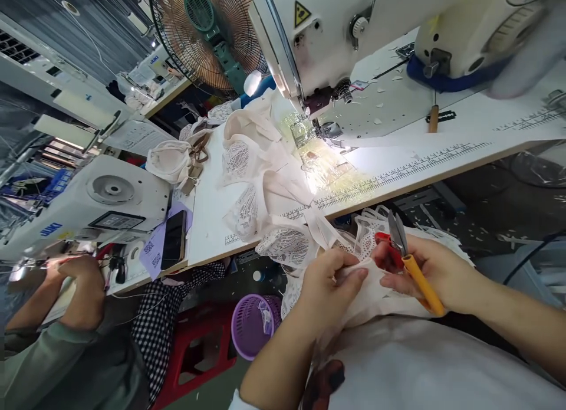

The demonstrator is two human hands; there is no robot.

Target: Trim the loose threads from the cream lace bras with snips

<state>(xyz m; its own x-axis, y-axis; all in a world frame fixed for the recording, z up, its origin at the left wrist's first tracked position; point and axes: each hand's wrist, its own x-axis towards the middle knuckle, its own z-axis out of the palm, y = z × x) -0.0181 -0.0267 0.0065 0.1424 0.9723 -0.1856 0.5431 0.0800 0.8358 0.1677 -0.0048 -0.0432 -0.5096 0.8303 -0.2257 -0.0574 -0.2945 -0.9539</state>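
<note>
My left hand (331, 289) pinches the edge of a white lace bra (286, 248) between thumb and fingers. The bra lies over my lap and hangs from the table's front edge, joined by straps to more cups on the tabletop. In my right hand (435, 274) I hold scissors (422, 283) with one orange and one red handle, their metal blades pointing up and away from the fabric. The right fingertips are close to the cloth beside my left hand; whether they also grip it I cannot tell. Several white bra cups (245, 212) lie on the table to the left.
A sewing machine (318, 38) with its lamp lit stands over the ruler-marked table (398, 171). Further left are a phone (174, 239), another machine (88, 203) and a co-worker's hands (82, 274). Below sit a purple basket (247, 327) and a red stool (201, 339). A fan (212, 32) stands behind.
</note>
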